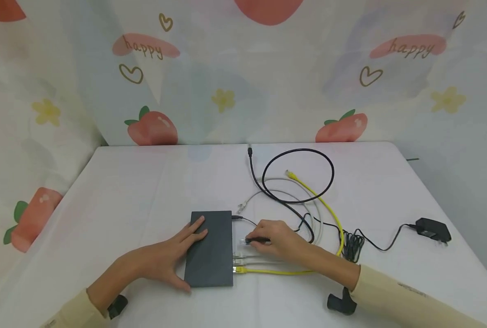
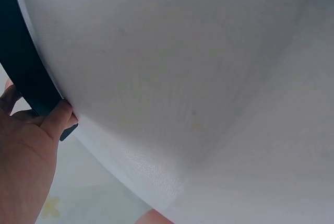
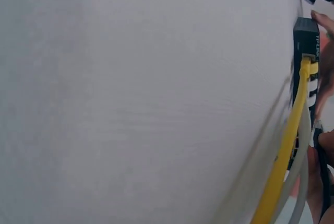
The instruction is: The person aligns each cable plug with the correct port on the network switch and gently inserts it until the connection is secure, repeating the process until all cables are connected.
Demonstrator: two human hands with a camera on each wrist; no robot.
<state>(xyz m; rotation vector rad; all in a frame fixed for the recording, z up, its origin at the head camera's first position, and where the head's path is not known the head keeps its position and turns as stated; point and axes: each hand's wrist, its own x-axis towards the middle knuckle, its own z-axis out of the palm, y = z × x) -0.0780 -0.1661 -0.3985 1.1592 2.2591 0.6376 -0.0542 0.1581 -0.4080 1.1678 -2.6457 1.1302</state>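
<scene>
A flat black network switch (image 1: 210, 266) lies on the table. My left hand (image 1: 167, 257) rests on its left side, fingers spread over the top and thumb at the near-left corner. In the left wrist view the thumb touches the side of the switch (image 2: 28, 57). My right hand (image 1: 278, 241) pinches a black network cable's plug (image 1: 256, 239), whose clear tip points at the port side with a small gap. Several cables sit in the ports, among them a yellow network cable (image 1: 276, 272) nearest me and grey ones (image 1: 260, 262) beside it.
A thin power lead (image 1: 237, 217) enters the switch at its far right corner. Its bundled cord (image 1: 353, 246) runs to a black power adapter (image 1: 432, 229) on the right. The black cable's loop (image 1: 332, 171) and loose yellow plug (image 1: 291, 175) lie behind. A patterned cloth (image 1: 268, 68) hangs beyond.
</scene>
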